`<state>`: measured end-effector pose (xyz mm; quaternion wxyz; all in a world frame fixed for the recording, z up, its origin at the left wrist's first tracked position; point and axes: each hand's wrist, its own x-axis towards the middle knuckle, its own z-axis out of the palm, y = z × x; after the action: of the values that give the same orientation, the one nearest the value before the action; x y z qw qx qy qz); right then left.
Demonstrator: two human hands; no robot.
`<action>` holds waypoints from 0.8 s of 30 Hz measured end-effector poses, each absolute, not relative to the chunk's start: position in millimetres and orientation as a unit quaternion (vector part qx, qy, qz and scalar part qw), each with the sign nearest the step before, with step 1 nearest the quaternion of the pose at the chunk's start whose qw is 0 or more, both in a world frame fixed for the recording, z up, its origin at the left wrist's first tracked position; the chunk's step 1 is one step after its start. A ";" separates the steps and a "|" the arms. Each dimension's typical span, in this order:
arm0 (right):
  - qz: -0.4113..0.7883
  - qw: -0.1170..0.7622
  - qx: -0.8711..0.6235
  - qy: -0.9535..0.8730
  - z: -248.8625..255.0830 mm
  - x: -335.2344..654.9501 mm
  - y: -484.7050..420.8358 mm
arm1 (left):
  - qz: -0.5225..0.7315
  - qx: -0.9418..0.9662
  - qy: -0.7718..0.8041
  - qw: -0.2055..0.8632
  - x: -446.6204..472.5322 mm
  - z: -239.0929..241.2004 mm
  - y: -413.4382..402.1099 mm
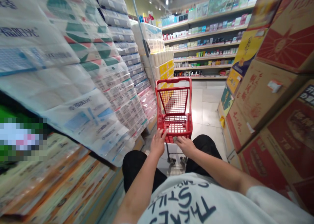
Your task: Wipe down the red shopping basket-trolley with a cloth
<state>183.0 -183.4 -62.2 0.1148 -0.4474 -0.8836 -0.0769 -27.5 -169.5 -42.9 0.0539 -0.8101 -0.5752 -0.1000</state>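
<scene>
A red plastic shopping cart (160, 122) with mesh panels stands upright just ahead of my bent knees. My left hand (158, 144) is at its near left corner, fingers stretched and apart, the tips against the red edge. At the lower near side of the cart is my right hand (185, 145), its fingers close together and pointing left. A small greyish thing (174, 139) shows at those fingertips, too small to name. The cart's basket floor is visible through the open top, and its wheels (171, 160) stand on the tiles between my legs.
Stacked packs of toilet paper (73, 116) rise close on the left, with patterned boxes (63, 184) below. Cardboard cartons (255, 90) line the right side. Beyond the cart runs a tiled floor (208, 103) up to shelves (203, 57) of small goods. A slanting metal pole (139, 19) stands left.
</scene>
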 end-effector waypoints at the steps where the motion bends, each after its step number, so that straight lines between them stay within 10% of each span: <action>1: -0.082 0.124 -0.445 -0.883 -61.8 183.0 -183.7 | -0.099 -0.810 -0.576 0.057 -27.9 -42.6 -169.5; 24: -0.037 0.194 -0.479 -0.855 -15.6 175.8 -167.6 | -0.055 -0.776 -0.621 0.095 -30.8 -28.8 -164.4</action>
<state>175.8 -167.6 -15.6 0.1936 -0.4789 -0.8554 -0.0374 -30.8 -164.4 -28.8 0.0946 -0.7764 -0.6207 -0.0552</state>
